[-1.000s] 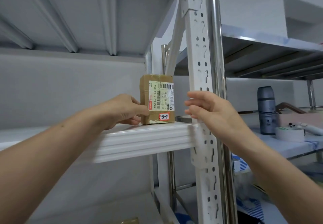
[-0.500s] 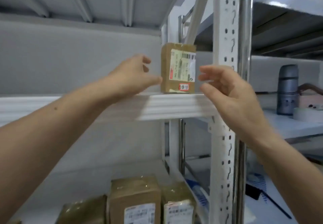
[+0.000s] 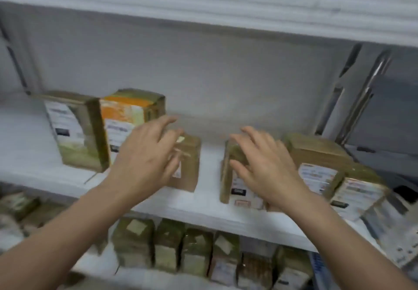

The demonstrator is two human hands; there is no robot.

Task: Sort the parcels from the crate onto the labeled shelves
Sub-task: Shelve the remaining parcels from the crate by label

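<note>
At nine o'clock on the middle shelf (image 3: 203, 201) a white-labelled parcel (image 3: 74, 131) and an orange-topped parcel (image 3: 126, 113) stand side by side. The left hand (image 3: 144, 158), fingers spread, hovers before a small brown parcel (image 3: 190, 167) near centre; blur hides any contact. The right hand (image 3: 264, 167), also spread, covers an upright parcel (image 3: 226, 176). Clustered parcels (image 3: 316, 154) sit at three o'clock, and a row of parcels (image 3: 196, 251) lines the shelf below at six.

Brown cardboard parcels (image 3: 187, 163) with paper labels; white ribbed shelf (image 3: 203, 206).
</note>
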